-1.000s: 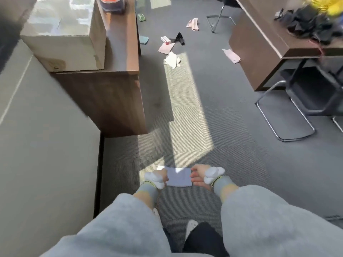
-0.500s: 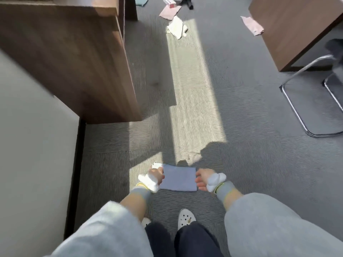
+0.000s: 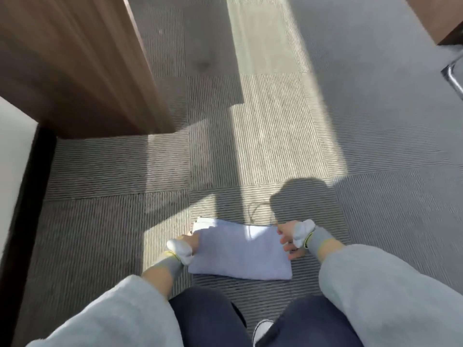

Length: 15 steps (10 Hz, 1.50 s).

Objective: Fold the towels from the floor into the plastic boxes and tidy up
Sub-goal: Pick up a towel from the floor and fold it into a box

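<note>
Towel (image 3: 240,251), pale lavender and folded to a rectangle, sits low over the grey ribbed carpet (image 3: 275,136) just in front of the person's knees, its near edge on or almost on the floor. White layers show at its far left corner. The left hand (image 3: 186,242) grips the towel's left edge, fingers curled under the cloth. The right hand (image 3: 290,237) meets the right edge at the far corner, its fingers (image 3: 288,249) loosely fanned against the cloth; whether it pinches the corner cannot be told through the blur. Compared with half a second ago, the towel has come down from mid-air toward the carpet, dark trouser knees (image 3: 213,319) now fill the bottom of the view, and the scattered cloths farther along the floor have left the frame. A band of sunlight crosses the carpet tiles. A wooden cabinet (image 3: 75,58) stands at the left beside a pale wall (image 3: 12,159), more wooden furniture (image 3: 438,16) shows at the top right, and a chair's metal leg (image 3: 453,78) at the right edge.
</note>
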Each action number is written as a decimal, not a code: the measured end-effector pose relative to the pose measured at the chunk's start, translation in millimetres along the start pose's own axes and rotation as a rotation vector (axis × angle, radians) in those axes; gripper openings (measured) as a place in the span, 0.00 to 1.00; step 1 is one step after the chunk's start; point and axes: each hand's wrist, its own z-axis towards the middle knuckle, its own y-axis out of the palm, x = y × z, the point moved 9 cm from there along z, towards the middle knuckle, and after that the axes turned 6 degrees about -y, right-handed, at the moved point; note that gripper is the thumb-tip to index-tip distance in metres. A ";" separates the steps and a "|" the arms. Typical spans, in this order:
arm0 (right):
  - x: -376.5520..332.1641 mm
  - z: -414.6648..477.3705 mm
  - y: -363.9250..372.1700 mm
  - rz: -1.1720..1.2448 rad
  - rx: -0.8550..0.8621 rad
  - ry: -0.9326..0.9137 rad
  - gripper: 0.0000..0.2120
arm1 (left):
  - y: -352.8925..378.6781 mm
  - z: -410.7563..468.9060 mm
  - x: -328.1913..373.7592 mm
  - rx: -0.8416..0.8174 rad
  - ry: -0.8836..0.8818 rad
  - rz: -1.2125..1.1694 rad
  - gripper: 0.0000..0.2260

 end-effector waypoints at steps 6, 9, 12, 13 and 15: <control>40.2 2.5 15.0 -0.431 -0.131 -0.007 0.25 | 50.1 -13.0 -8.3 -0.252 -0.030 -0.028 0.10; 62.6 5.6 12.9 -0.168 -0.112 0.099 0.28 | 46.4 -16.5 -22.0 -0.290 -0.066 -0.074 0.13; 78.3 16.1 27.1 -0.184 -0.043 0.087 0.34 | 46.7 -27.7 -12.3 -0.265 -0.028 0.166 0.20; 79.6 15.0 30.4 -0.144 -0.029 0.075 0.30 | 41.8 -25.9 -8.5 -0.216 0.041 0.255 0.14; 56.2 9.1 28.5 -0.031 -0.021 -0.097 0.08 | 23.3 -21.7 -0.1 -0.070 0.028 -0.104 0.14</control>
